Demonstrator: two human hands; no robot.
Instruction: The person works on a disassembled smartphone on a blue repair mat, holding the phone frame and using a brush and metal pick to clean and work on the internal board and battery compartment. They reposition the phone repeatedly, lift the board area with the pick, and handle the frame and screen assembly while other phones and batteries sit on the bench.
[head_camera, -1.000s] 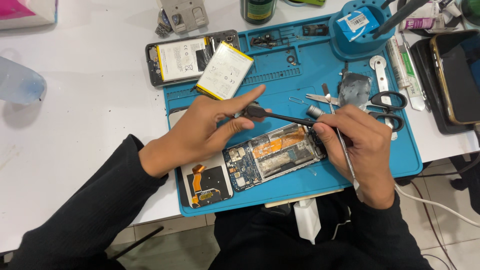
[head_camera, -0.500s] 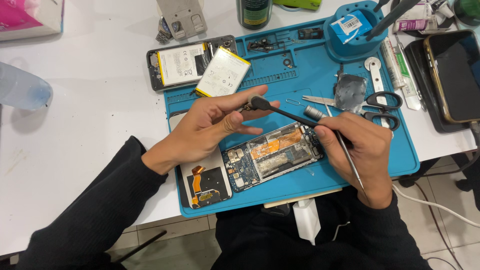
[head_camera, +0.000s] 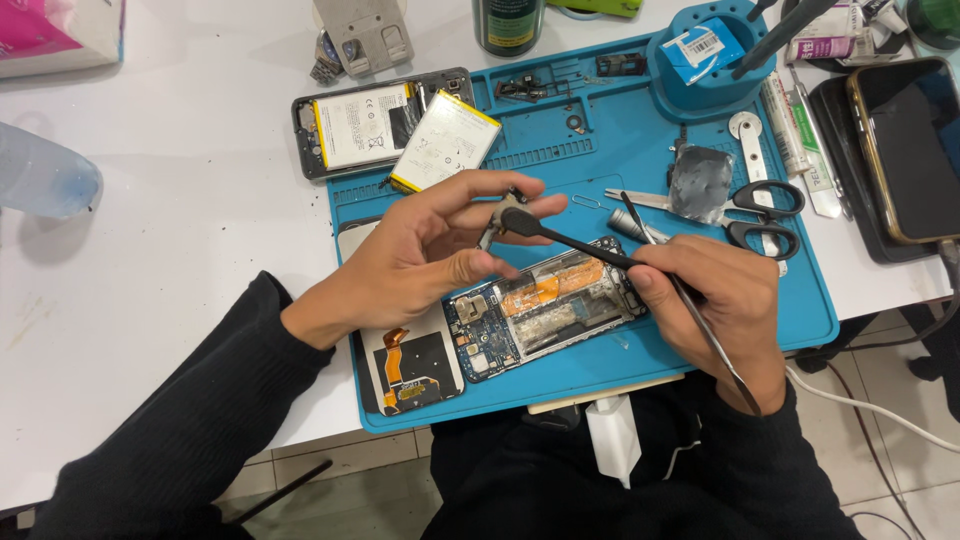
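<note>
The left hand (head_camera: 430, 255) pinches a small grey part (head_camera: 497, 215), perhaps a bracket, raised for access; the right hand (head_camera: 715, 300) grips a black spudger (head_camera: 570, 243), tip against it, above the opened phone (head_camera: 540, 310).

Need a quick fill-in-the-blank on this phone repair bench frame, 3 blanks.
1. The opened phone lies on a ____ work mat.
2. The black spudger is held in the ____ hand.
3. The left hand pinches a small part; right of the spudger lie black-handled ____.

Missing words: blue; right; scissors
</note>
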